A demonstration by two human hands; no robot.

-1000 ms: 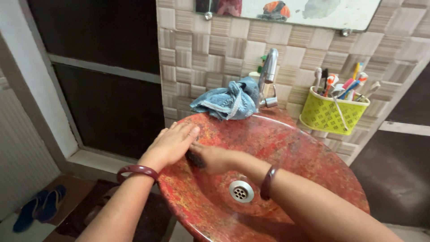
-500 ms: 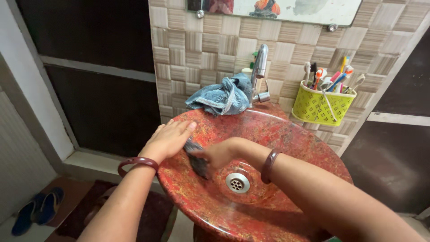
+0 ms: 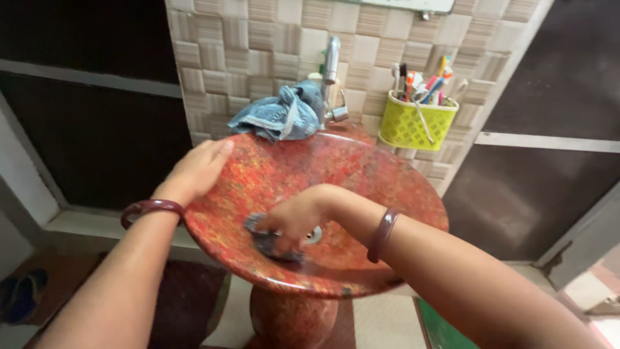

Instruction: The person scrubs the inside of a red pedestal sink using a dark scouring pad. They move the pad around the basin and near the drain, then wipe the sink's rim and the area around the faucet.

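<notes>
Head view: my right hand [image 3: 294, 220] clamps a dark scrub pad [image 3: 268, 240] at the basin's [image 3: 387, 187] 7 o'clock; left hand [image 3: 197, 169], fingers flat, braces the 10 o'clock rim. Scrubbing looks midway.

No packages, labels, signs or screens are visible anywhere around either hand, on the wall behind them, or on the floor below them.

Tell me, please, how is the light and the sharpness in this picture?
Head view: soft daylight, with a mild sheen on the red marbled round basin; the right hand pressing the dark grey scrubbing pad is slightly motion-blurred; the left hand on the rim is clearer; the dark panels behind stay underexposed; the wide lens bends the edges.
</notes>
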